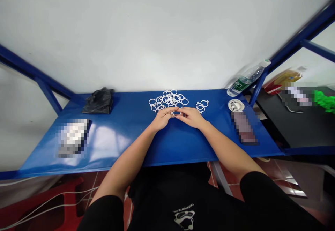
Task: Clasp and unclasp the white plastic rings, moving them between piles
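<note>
On the blue table (125, 133), my left hand (163, 118) and my right hand (192, 117) meet at the middle, fingers pinched together on one white plastic ring (176, 112) held between them. Just beyond the fingertips lies a heap of several white rings (169, 100). A smaller cluster of white rings (202, 105) sits to the right of the heap, close to my right hand.
A crumpled black bag (99, 101) lies at the back left. A blurred flat object (73, 137) rests at the left. A coiled white cable (236, 105), another blurred object (244, 128) and a lying plastic bottle (246, 78) are at the right. Blue frame struts (295, 42) rise on both sides.
</note>
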A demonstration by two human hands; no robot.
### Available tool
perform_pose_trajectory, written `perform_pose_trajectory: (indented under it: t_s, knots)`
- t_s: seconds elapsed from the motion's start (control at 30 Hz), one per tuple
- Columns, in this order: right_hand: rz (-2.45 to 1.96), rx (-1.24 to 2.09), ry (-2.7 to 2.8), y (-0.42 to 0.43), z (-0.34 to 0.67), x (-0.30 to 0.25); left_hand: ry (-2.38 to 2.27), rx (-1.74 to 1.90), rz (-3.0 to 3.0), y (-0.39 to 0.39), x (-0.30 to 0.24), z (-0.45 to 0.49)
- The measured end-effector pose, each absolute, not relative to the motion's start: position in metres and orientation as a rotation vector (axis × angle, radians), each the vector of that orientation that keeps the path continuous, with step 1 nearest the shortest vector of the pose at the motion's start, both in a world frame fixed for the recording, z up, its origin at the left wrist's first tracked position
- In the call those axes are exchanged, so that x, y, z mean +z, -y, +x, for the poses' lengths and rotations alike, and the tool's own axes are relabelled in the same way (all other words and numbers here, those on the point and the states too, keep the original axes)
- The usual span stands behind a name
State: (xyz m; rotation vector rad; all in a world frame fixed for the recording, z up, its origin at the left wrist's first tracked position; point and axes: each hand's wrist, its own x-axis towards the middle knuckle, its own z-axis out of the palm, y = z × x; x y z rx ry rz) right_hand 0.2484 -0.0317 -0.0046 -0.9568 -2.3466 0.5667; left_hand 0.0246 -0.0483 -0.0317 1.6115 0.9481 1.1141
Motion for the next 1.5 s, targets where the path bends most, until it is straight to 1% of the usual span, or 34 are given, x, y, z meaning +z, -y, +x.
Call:
perform_pose_trajectory:
  t_s: [0.37, 0.5, 0.6, 0.73, 0.93, 1.07, 1.27, 1.4, 1.5]
  knots:
    - [-0.898, 0.638, 2.365, 0.029, 0.251, -0.008, -1.137, 1.148, 1.708, 0.055, -0.033, 0.029]
    - [-0.857, 0.754, 2.362, 0.030, 0.251, -0.007, -1.192, 1.167, 1.713, 0.057, -0.025, 0.029]
    - [-0.876, 0.826, 2.225, 0.030, 0.251, -0.008, -1.251, 1.158, 1.846, 0.059, -0.018, 0.027]
    - [-0.884, 0.790, 2.068, 0.031, 0.253, -0.008, -1.277, 1.080, 2.094, 0.061, -0.013, 0.026]
    - [-0.804, 0.713, 2.210, 0.034, 0.249, -0.009, -1.295, 0.871, 2.242, 0.065, -0.015, 0.029]
    - [-0.814, 0.684, 2.195, 0.034, 0.247, -0.011, -1.351, 0.891, 2.130, 0.067, -0.018, 0.029]
    - [-0.797, 0.713, 2.226, 0.035, 0.248, -0.010, -1.260, 0.966, 2.077, 0.066, -0.025, 0.028]
    - [-0.828, 0.658, 2.176, 0.036, 0.249, -0.009, -1.248, 1.008, 2.075, 0.066, -0.025, 0.028]
    - [-0.796, 0.612, 2.203, 0.038, 0.248, -0.007, -1.213, 0.971, 2.081, 0.066, -0.023, 0.029]
